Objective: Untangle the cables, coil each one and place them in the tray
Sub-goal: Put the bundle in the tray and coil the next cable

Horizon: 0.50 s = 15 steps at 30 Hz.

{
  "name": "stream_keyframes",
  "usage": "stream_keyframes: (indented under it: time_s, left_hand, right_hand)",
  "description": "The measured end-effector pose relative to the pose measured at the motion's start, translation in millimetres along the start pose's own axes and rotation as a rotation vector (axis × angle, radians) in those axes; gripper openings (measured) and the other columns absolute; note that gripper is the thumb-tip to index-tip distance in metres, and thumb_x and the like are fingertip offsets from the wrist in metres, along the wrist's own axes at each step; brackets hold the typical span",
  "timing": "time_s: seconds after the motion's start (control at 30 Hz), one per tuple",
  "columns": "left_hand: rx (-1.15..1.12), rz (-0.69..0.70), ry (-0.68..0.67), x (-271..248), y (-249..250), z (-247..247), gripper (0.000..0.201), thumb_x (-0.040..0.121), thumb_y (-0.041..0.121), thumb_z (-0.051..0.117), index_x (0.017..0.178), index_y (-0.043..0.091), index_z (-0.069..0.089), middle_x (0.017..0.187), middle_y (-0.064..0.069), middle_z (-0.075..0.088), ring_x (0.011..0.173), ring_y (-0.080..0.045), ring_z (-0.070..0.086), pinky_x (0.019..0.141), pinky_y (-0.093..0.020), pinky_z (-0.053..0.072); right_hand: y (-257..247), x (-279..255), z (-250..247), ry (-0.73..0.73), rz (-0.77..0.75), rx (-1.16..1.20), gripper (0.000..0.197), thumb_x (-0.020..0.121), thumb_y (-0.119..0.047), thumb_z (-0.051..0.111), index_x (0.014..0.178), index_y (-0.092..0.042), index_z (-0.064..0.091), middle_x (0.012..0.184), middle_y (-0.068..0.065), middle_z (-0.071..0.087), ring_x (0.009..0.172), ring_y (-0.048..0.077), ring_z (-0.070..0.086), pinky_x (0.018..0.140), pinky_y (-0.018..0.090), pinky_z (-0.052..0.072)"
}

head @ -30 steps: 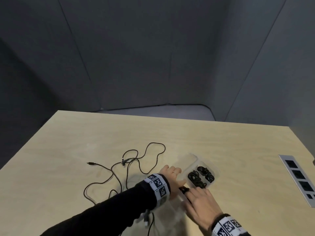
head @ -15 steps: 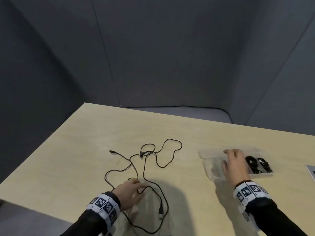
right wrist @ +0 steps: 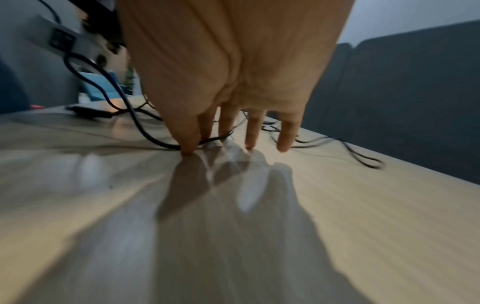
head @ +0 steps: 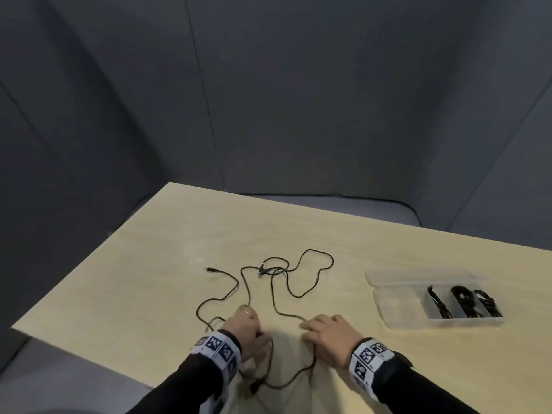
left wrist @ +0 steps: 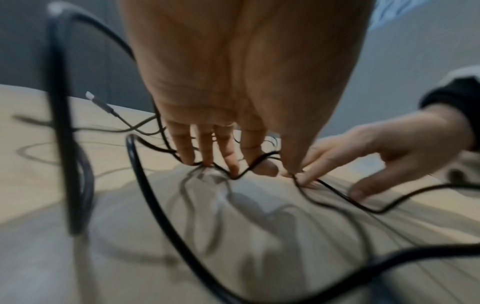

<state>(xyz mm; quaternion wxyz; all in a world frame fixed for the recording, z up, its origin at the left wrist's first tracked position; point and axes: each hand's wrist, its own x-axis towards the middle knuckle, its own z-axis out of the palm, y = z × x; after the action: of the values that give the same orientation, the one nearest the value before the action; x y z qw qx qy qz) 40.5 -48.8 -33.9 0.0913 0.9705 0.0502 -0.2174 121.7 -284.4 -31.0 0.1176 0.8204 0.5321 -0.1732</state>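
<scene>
Both hands are down on the pale wooden bench (head: 388, 243), close to its near edge, working at the loose black cables (head: 277, 282) that sprawl in tangled loops across the middle of it. The left hand (head: 243, 327) has its fingers (left wrist: 228, 156) pointing down with a strand threaded under and between the tips; from the wrist view the thumb seems to meet the forefinger over the cable, so its grip looks like a light pinch on the strand. The right hand (head: 328, 333) sits just beside it, fingers (right wrist: 255, 131) spread and fairly straight, tips touching the bench, the thumb and forefinger closing on another run of cable where it curves past; the blur keeps me from being sure how firmly. More cable trails off the near edge between the two wrists. One free plug end (head: 211, 269) lies out to the left of the tangle. Well off to the right stands the clear plastic tray (head: 388, 303), with three dark coiled cables (head: 461, 300) lying side by side in its right part.
</scene>
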Motion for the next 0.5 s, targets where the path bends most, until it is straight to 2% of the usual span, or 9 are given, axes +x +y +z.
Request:
stream_keyframes:
  time_s: [0.03,0.07,0.13,0.2,0.27,0.33,0.4,0.47,0.5]
  left_hand:
    - [0.051,-0.068,0.0,4.2,-6.0,-5.3,0.065,0.083,0.059,0.032,0.119,0.011,0.058,0.131,-0.007,0.044,0.127,-0.026,0.035,0.108,-0.035,0.031]
    - [0.101,-0.132,-0.013,8.1,-12.0,-11.2,0.067,0.085,0.057,0.03,0.126,0.011,0.054,0.136,-0.009,0.043,0.132,-0.03,0.029,0.111,-0.038,0.027]
    - [0.112,-0.227,-0.055,10.3,-19.0,-25.9,0.066,0.089,0.056,0.03,0.134,0.01,0.045,0.144,-0.012,0.038,0.137,-0.033,0.022,0.113,-0.042,0.024]
    - [0.068,-0.241,-0.052,8.9,-11.0,-43.4,0.067,0.088,0.059,0.036,0.135,0.012,0.041,0.145,-0.012,0.037,0.136,-0.03,0.03,0.11,-0.043,0.029]
    - [-0.018,-0.117,0.035,10.5,12.0,-56.9,0.08,0.082,0.069,0.038,0.14,0.013,0.033,0.147,-0.012,0.034,0.135,-0.028,0.033,0.108,-0.042,0.032]
    - [-0.264,0.19,0.099,5.4,50.4,-71.7,0.105,0.072,0.077,0.046,0.148,0.014,0.011,0.154,-0.011,0.022,0.139,-0.024,0.027,0.113,-0.038,0.027]
    - [-0.352,0.475,0.105,-1.7,91.5,-87.6,0.133,0.057,0.071,0.069,0.148,0.02,-0.013,0.157,-0.003,0.015,0.139,-0.016,0.026,0.115,-0.033,0.024]
    - [-0.384,0.567,0.145,3.0,121.4,-89.5,0.139,0.054,0.052,0.083,0.146,0.024,-0.018,0.148,-0.001,0.037,0.128,-0.015,0.043,0.109,-0.033,0.034]
    - [-0.458,0.547,0.18,10.6,130.4,-86.2,0.125,0.06,0.044,0.082,0.146,0.026,-0.007,0.131,0.0,0.055,0.115,-0.017,0.055,0.102,-0.035,0.042]
  right_hand:
    - [8.0,-6.3,2.6,0.027,0.076,-0.012,0.038,0.046,-0.05,0.074,0.078,-0.036,0.061,0.095,-0.018,0.062,0.079,0.006,0.062,0.052,0.023,0.043]
    - [16.9,-16.0,6.2,0.058,0.112,-0.018,0.036,0.044,-0.052,0.074,0.07,-0.032,0.059,0.086,-0.017,0.059,0.075,0.006,0.06,0.05,0.023,0.038]
    - [24.2,-38.4,5.0,0.025,0.143,0.095,0.02,0.068,-0.037,0.068,0.078,-0.022,0.06,0.095,-0.002,0.057,0.089,0.018,0.056,0.061,0.031,0.036]
    - [28.3,-55.5,7.5,0.129,0.157,0.219,0.021,0.084,-0.026,0.047,0.09,-0.01,0.058,0.104,0.008,0.054,0.097,0.026,0.053,0.074,0.032,0.039]
    - [24.5,-68.0,-8.8,0.249,0.228,0.419,0.022,0.088,-0.025,0.042,0.093,-0.009,0.056,0.1,0.008,0.052,0.094,0.027,0.054,0.078,0.028,0.038]
    - [21.5,-74.8,-35.5,0.414,0.23,0.503,0.017,0.093,-0.025,0.048,0.092,-0.011,0.057,0.092,0.003,0.051,0.086,0.02,0.054,0.073,0.02,0.034]
    - [17.1,-79.3,-70.3,0.626,0.21,0.576,0.018,0.095,-0.024,0.049,0.084,-0.013,0.058,0.08,-0.006,0.049,0.073,0.007,0.05,0.07,0.017,0.033]
    - [13.7,-87.6,-105.2,0.826,0.206,0.689,0.02,0.094,-0.023,0.05,0.077,-0.014,0.057,0.074,-0.012,0.053,0.068,0.0,0.051,0.068,0.016,0.038]
    - [13.1,-92.5,-118.9,0.909,0.211,0.754,0.023,0.094,-0.026,0.049,0.076,-0.013,0.057,0.073,-0.009,0.057,0.068,0.002,0.055,0.067,0.019,0.042]
